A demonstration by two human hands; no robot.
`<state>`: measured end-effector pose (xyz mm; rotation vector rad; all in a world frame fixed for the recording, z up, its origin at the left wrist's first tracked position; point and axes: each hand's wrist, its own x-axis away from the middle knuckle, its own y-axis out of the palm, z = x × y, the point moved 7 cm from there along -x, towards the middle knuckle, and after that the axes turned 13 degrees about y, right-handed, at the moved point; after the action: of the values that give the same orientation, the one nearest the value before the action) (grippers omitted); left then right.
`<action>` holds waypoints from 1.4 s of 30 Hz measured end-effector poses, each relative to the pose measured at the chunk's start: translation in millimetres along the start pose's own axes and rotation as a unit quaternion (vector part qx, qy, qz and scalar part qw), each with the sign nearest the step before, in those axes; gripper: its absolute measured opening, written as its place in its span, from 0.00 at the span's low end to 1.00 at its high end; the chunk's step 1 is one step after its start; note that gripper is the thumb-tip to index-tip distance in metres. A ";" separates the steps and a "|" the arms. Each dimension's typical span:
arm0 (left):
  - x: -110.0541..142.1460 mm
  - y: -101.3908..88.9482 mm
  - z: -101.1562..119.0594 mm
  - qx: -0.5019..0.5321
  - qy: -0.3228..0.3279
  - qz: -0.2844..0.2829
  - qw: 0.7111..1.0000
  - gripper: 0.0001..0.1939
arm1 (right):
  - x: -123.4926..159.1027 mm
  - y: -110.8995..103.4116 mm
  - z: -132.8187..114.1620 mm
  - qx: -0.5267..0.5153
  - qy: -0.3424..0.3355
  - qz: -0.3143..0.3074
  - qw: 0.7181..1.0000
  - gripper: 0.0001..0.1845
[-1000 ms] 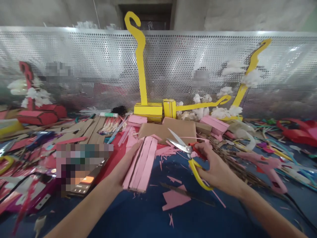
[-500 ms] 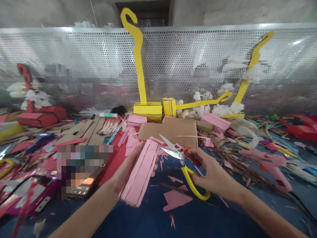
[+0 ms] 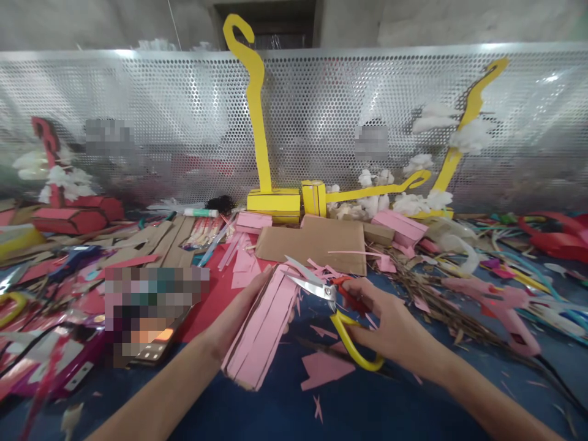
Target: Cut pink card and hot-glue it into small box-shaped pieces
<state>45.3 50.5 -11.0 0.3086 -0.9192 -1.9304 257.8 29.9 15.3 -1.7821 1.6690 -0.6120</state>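
Note:
My left hand [image 3: 243,306] is wrapped round a pink paper-covered box [image 3: 264,331] with dark lines along its edges; its fingertips show on the far side. The box tilts, its near end low. In my right hand [image 3: 381,312] is a pair of scissors [image 3: 321,290] with one red and one yellow handle. Their blades are parted and lie at the top end of the pink box. Pink paper scraps [image 3: 327,367] are scattered on the blue surface below the scissors.
Behind stand yellow hammer-like models with hooked handles [image 3: 260,135] before a perforated metal panel [image 3: 184,122]. A brown cardboard sheet [image 3: 331,242] lies beyond my hands. To the right rests a pink glue gun [image 3: 498,306]; a phone [image 3: 156,346] is on the left.
The scissors have moved left and slightly down, bringing their blades over the top end of the box. The box has shifted slightly down.

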 end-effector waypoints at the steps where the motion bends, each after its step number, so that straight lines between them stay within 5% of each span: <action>1: 0.4 1.8 0.2 0.004 0.000 -0.003 1.000 0.24 | -0.3 0.5 0.3 -0.005 0.001 -0.005 1.000 0.22; 6: 3.2 8.9 1.0 0.015 -0.007 -0.014 1.000 0.25 | -2.0 2.3 5.4 -0.034 0.021 -0.029 0.999 0.17; 12: 6.4 1.8 2.1 -0.010 -0.016 0.051 0.999 0.24 | -5.8 1.4 17.8 -0.024 0.022 -0.020 0.999 0.12; 18: 9.9 -9.5 3.9 -0.067 -0.024 0.119 0.990 0.29 | -6.5 -9.4 16.8 0.005 0.009 0.032 0.999 0.17; 21: 11.6 -18.7 5.1 -0.111 -0.020 0.162 0.980 0.33 | -3.6 -17.7 10.6 0.063 0.002 0.064 0.996 0.29; 23: 11.6 -17.7 6.1 -0.126 -0.010 0.154 0.980 0.34 | -1.2 -21.2 5.8 0.087 -0.006 0.072 0.994 0.34; 28: 9.6 -8.3 13.2 -0.172 0.056 0.109 0.977 0.29 | 1.8 -21.3 -3.9 0.081 -0.036 0.064 0.994 0.24; 36: 9.4 -26.9 24.1 -0.248 0.127 0.173 0.945 0.25 | -1.5 -19.8 0.9 0.059 -0.021 0.057 0.996 0.22; 42: 8.6 -18.1 34.2 -0.276 0.164 0.104 0.941 0.19 | 0.1 -23.3 -1.9 0.078 -0.015 0.059 0.995 0.18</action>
<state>10.2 64.4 1.0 0.1801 -0.1640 -1.7820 273.0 29.9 33.1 -1.5636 1.6452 -0.6424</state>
